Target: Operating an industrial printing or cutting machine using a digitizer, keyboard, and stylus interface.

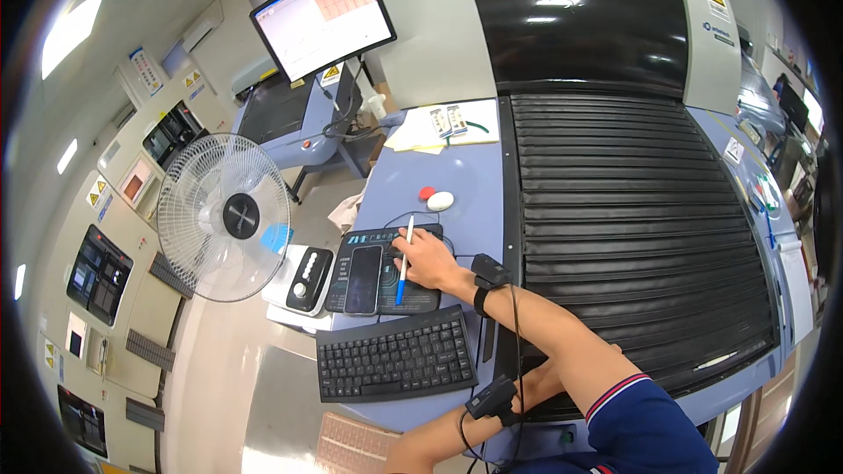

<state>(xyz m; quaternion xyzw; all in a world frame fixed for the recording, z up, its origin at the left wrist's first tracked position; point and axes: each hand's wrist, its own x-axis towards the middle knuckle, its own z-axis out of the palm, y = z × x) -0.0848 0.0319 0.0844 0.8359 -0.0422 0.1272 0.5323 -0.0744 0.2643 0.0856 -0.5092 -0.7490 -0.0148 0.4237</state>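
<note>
Just beyond the keyboard [395, 355] lies the dark pad [422, 300], probably for easy reach. Right of the keyboard, my left hand [541, 381] is partly behind my right forearm [537, 320]; its fingers I cannot tell. Beyond the keyboard, my right hand [428, 262] holds between its fingers the pen [403, 274], maybe for readiness.

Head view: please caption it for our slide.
Right hand holding a blue-ended pen over a mouse pad, beside a smartphone.
</note>
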